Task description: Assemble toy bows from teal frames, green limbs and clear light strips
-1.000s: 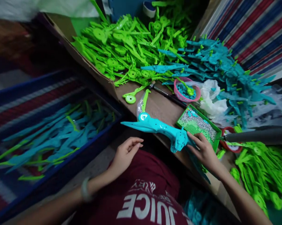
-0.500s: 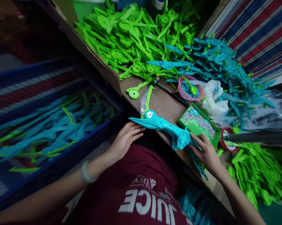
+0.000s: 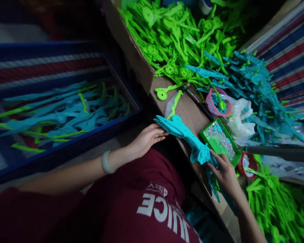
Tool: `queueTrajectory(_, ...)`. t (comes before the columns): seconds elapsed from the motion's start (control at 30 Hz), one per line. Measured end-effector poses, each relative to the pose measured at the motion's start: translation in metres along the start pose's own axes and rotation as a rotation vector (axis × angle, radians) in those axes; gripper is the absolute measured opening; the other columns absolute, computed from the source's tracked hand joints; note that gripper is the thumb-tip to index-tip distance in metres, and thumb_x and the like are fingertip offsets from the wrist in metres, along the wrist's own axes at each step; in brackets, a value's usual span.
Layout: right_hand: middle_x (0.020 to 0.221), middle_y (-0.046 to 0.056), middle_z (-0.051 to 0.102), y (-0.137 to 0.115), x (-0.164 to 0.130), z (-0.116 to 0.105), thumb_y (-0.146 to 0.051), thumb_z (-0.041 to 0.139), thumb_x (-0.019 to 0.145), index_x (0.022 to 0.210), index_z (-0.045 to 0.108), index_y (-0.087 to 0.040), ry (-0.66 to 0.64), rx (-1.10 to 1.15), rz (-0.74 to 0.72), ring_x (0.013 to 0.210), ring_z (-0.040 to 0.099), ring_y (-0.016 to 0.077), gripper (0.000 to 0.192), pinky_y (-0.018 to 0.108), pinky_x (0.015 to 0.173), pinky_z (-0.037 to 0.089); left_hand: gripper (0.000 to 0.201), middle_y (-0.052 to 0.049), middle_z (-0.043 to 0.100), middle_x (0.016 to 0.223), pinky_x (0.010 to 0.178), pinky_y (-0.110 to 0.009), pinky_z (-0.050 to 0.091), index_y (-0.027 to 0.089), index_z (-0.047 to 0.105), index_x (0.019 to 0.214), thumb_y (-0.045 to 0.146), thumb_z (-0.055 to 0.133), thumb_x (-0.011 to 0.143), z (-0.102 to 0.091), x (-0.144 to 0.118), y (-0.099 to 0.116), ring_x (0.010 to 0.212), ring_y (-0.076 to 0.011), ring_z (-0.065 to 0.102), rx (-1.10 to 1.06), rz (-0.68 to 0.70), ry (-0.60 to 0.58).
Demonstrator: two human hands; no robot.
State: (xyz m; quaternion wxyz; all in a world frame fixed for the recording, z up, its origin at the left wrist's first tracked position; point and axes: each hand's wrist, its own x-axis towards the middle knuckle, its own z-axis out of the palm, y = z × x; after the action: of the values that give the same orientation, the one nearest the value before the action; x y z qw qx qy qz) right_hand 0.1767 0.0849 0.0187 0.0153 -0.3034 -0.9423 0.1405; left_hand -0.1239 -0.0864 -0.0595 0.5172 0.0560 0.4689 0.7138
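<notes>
A turquoise plastic toy [image 3: 187,133] with a long beak-shaped head lies across both my hands at the table's front edge. My left hand [image 3: 150,137] has its fingers stretched out, the tips touching the underside of the beak. With thumb and fingers closed, my right hand [image 3: 226,173] grips the toy's rear end. More turquoise plastic hangs below that hand, partly hidden. Behind the head is a green arm [image 3: 176,103] with a clear fin-like sheet; whether it is joined to the toy I cannot tell.
Green parts [image 3: 177,37] heap up at the back, turquoise ones [image 3: 258,81] at right. A hammer-like tool [image 3: 198,101], a pink basket [image 3: 209,104], a green screw tray [image 3: 239,157] and a red basket [image 3: 253,167] stand close by. At left, a lined blue crate [image 3: 88,127] holds assembled toys.
The toy has rolled about its length: its white eye sticker no longer shows, and the beak appears as two halves. Both hands stay at its ends while the camera view has shifted.
</notes>
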Motion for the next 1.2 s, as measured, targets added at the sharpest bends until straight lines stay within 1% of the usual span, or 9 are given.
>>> queueTrajectory(0.1,0.098,0.007,0.060,0.000,0.004,-0.002,-0.045,0.056,0.099,0.143,0.057,-0.022,0.023,-0.022,-0.044,0.086,0.066,0.0213,0.051,0.033,0.075,0.057,0.032,-0.008,0.072,0.105,0.093,-0.045,0.054,0.020,0.062,0.103,0.032,0.072,0.076,0.000,0.000,-0.007,0.102,-0.0255,0.070,0.053,0.128,0.096)
queueTrajectory(0.27,0.113,0.008,0.061,0.000,0.010,-0.005,-0.032,0.058,0.099,0.153,0.043,-0.033,0.174,-0.065,-0.198,0.101,0.066,0.0229,0.056,0.034,0.082,0.057,0.054,-0.009,0.054,0.141,0.111,-0.045,0.042,0.024,0.060,0.119,0.021,0.078,0.068,-0.010,0.000,0.007,0.133,-0.0269,0.049,0.254,0.518,0.274)
queueTrajectory(0.37,0.118,0.008,0.061,0.003,0.012,-0.011,-0.023,0.057,0.098,0.157,0.034,-0.038,0.305,-0.105,-0.314,0.105,0.064,0.0235,0.065,0.036,0.084,0.057,0.054,-0.011,0.059,0.138,0.099,-0.039,0.051,0.024,0.063,0.129,0.024,0.077,0.077,-0.017,-0.003,0.039,0.120,-0.0253,0.059,0.534,0.736,-0.126)
queueTrajectory(0.43,0.116,0.009,0.061,0.004,0.012,-0.016,-0.019,0.059,0.097,0.158,0.033,-0.038,0.368,-0.142,-0.377,0.103,0.064,0.0237,0.068,0.036,0.083,0.057,0.051,-0.010,0.065,0.132,0.087,-0.032,0.054,0.024,0.062,0.135,0.029,0.072,0.085,-0.018,-0.005,0.062,0.107,-0.0219,0.066,0.554,0.652,-0.485)
queueTrajectory(0.5,0.115,0.010,0.062,0.004,0.012,-0.020,-0.017,0.059,0.096,0.158,0.034,-0.036,0.393,-0.177,-0.425,0.102,0.064,0.0236,0.069,0.035,0.081,0.058,0.042,-0.009,0.071,0.123,0.081,-0.028,0.055,0.024,0.066,0.130,0.034,0.069,0.090,-0.016,-0.007,0.079,0.100,-0.0208,0.069,0.503,0.489,-0.721)
queueTrajectory(0.7,0.115,0.013,0.061,0.002,0.010,-0.024,-0.011,0.059,0.094,0.157,0.037,-0.030,0.455,-0.231,-0.470,0.100,0.065,0.0237,0.070,0.035,0.079,0.058,0.027,-0.006,0.076,0.093,0.078,-0.025,0.054,0.020,0.078,0.099,0.044,0.072,0.089,-0.003,0.000,0.089,0.083,-0.0181,0.069,0.506,0.404,-0.985)
queueTrajectory(0.97,0.114,0.012,0.062,0.005,0.005,-0.019,-0.012,0.060,0.095,0.157,0.038,-0.031,0.417,-0.213,-0.423,0.099,0.066,0.0231,0.068,0.035,0.079,0.059,0.029,-0.008,0.074,0.090,0.077,-0.027,0.054,0.018,0.072,0.093,0.045,0.062,0.096,0.002,-0.005,0.076,0.083,-0.0178,0.069,0.429,0.631,-0.885)
queueTrajectory(1.07,0.115,0.011,0.062,0.001,0.003,-0.015,-0.016,0.059,0.096,0.157,0.037,-0.034,0.354,-0.165,-0.339,0.102,0.066,0.0237,0.067,0.035,0.081,0.059,0.025,-0.008,0.074,0.088,0.076,-0.027,0.054,0.019,0.068,0.085,0.042,0.064,0.095,0.004,-0.005,0.067,0.082,-0.0174,0.070,0.410,0.786,-0.683)
queueTrajectory(1.2,0.118,0.008,0.061,-0.014,0.001,-0.010,-0.023,0.057,0.098,0.156,0.038,-0.038,0.218,-0.106,-0.165,0.105,0.067,0.0235,0.063,0.034,0.082,0.060,0.018,-0.007,0.075,0.102,0.088,-0.034,0.056,0.024,0.070,0.099,0.036,0.072,0.087,-0.002,0.003,0.056,0.095,-0.0222,0.071,0.562,0.719,-0.330)
